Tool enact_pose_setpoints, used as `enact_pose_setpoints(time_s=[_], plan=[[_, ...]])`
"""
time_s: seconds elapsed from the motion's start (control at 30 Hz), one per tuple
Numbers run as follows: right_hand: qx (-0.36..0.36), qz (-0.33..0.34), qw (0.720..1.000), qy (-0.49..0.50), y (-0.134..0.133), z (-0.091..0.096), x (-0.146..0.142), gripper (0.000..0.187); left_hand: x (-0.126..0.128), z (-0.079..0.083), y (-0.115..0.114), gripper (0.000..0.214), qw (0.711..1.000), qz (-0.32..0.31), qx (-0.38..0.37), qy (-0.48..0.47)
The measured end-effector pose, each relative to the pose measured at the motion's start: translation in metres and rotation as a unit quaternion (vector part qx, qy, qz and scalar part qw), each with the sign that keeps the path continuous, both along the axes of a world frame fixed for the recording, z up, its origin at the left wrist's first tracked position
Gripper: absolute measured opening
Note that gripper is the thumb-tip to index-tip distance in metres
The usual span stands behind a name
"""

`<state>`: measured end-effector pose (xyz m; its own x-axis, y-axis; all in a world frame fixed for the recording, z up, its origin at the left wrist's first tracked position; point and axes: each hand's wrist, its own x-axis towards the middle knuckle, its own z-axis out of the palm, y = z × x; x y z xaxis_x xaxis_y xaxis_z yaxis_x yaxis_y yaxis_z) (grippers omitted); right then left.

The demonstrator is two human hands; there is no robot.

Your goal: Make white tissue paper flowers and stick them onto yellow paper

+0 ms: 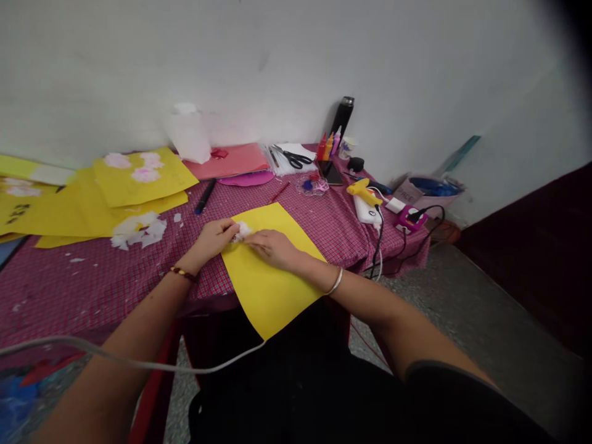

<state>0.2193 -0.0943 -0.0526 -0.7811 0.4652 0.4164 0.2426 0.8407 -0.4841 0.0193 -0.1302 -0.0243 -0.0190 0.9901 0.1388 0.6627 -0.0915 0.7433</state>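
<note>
A yellow paper sheet (277, 290) lies at the table's front edge, its near corner hanging over. Near its upper left edge sits a small crumpled white tissue-paper piece (242, 231). My left hand (216, 239) pinches this piece from the left, thumb and fingers closed. From the right, my right hand (275, 249) reaches over the sheet, its bent fingers held together at the tissue's lower edge. The fingertips partly hide the tissue. Torn white tissue scraps (139, 230) lie left of my hands, beside yellow sheets (152, 180) bearing pale pink tissue flowers (147, 175).
Behind lie a black marker (205, 196), red paper (231, 161), scissors (296, 159) and a phone (330, 173). Paint bottles (328, 148) and a black flask (343, 115) stand by the wall. A yellow glue gun (364, 192) and purple power strip (411, 219) trail cords. A white cable (185, 369) crosses in front.
</note>
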Motion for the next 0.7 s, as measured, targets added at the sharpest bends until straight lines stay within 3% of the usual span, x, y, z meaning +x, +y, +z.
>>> enact_pose_setpoints(time_s=[0.17, 0.33, 0.43, 0.57, 0.7], plan=[[0.01, 0.005, 1.0, -0.009, -0.003, 0.005, 0.0, 0.024, 0.002, 0.0, -0.003, 0.033, 0.999, 0.022, 0.0, -0.036], [-0.105, -0.049, 0.99, 0.085, -0.008, 0.013, 0.006, 0.027, -0.008, -0.009, -0.004, 0.032, 0.99, 0.113, 0.037, -0.082], [-0.213, -0.073, 0.96, 0.167, -0.005, 0.011, 0.007, 0.031, -0.017, -0.016, -0.001, 0.027, 0.983, 0.161, 0.058, -0.069], [-0.346, -0.083, 0.896, 0.267, 0.007, 0.014, 0.01, 0.035, -0.024, -0.019, -0.001, 0.018, 0.979, 0.189, 0.073, -0.01], [-0.389, -0.061, 0.873, 0.289, 0.025, 0.028, 0.028, 0.041, -0.028, -0.017, -0.005, 0.015, 0.977, 0.178, 0.093, 0.078]])
